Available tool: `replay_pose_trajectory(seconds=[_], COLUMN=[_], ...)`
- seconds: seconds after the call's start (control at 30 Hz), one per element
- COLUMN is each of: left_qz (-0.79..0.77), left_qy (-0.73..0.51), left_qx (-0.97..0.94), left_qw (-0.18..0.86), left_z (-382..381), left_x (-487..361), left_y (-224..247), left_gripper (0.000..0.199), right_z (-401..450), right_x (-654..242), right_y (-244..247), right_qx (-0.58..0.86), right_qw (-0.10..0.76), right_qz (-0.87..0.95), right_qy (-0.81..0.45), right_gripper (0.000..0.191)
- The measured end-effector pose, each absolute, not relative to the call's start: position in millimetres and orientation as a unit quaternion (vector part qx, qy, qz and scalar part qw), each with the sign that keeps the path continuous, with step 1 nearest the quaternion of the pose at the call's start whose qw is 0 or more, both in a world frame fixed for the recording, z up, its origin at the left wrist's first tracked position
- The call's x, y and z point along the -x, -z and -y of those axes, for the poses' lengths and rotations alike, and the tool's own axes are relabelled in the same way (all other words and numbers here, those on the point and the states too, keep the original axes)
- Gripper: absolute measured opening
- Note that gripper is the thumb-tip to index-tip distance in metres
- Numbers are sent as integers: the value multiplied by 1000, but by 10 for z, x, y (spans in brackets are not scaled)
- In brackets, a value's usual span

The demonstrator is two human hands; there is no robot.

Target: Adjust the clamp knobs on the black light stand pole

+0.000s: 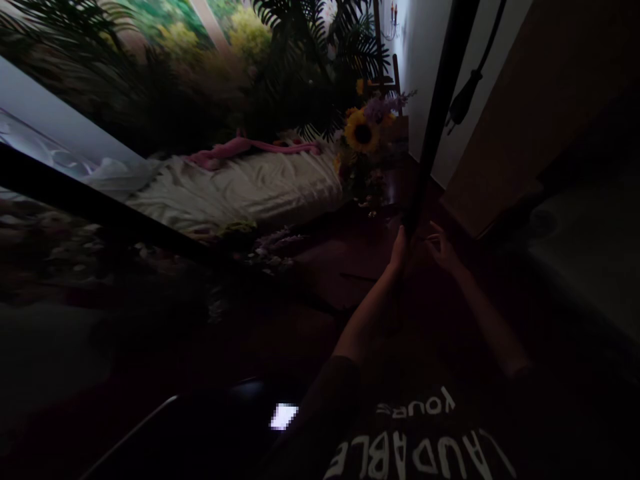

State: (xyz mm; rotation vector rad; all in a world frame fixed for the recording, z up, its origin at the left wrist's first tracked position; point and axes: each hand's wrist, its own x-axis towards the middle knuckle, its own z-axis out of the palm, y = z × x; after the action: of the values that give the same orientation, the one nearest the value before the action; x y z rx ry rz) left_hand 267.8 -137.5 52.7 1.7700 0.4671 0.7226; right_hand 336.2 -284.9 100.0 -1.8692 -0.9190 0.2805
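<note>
A dark upright pole (434, 133) runs from the top of the view down to my hands. My left hand (399, 252) is closed around its lower part, with the thumb up along its side. Just right of the pole is my right hand (443, 250), its fingers apart and bent, holding nothing that I can see. Beside the pole's upper part a black power plug (464, 101) hangs on its cord. Deep shadow hides the pole's foot and most of my left fingers.
A pale draped cloth (250, 187) bears a pink plush toy (230, 148). Sunflowers (362, 131) and purple flowers stand left of the pole. A second dark bar (100, 200) slants across the left. A brown panel (520, 127) stands right; a bright screen patch (284, 416) glows below.
</note>
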Motion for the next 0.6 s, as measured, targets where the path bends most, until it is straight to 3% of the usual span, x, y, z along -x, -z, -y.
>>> replay_pose_trajectory(seconds=[0.13,0.23,0.4,0.6], left_qz=[-188,-177,-191,-204], left_qy=[-304,-303,-303,-294], left_qx=[-753,-757,-764,-768], left_qw=[552,550,536,532], left_z=[1366,1359,1343,1315], left_x=[-2659,-2651,-2663,-2644], left_y=[-534,-530,-484,-477], left_gripper=[39,41,39,36], right_z=[2667,2512,2360,2397], right_x=[-3384,-3391,-3445,-3523], right_y=[-929,-857,-838,-865], right_qx=[762,717,550,465], right_qw=[545,639,719,708], right_qz=[324,208,-12,17], right_qy=[-135,-188,-425,-532], right_gripper=[54,37,5,16])
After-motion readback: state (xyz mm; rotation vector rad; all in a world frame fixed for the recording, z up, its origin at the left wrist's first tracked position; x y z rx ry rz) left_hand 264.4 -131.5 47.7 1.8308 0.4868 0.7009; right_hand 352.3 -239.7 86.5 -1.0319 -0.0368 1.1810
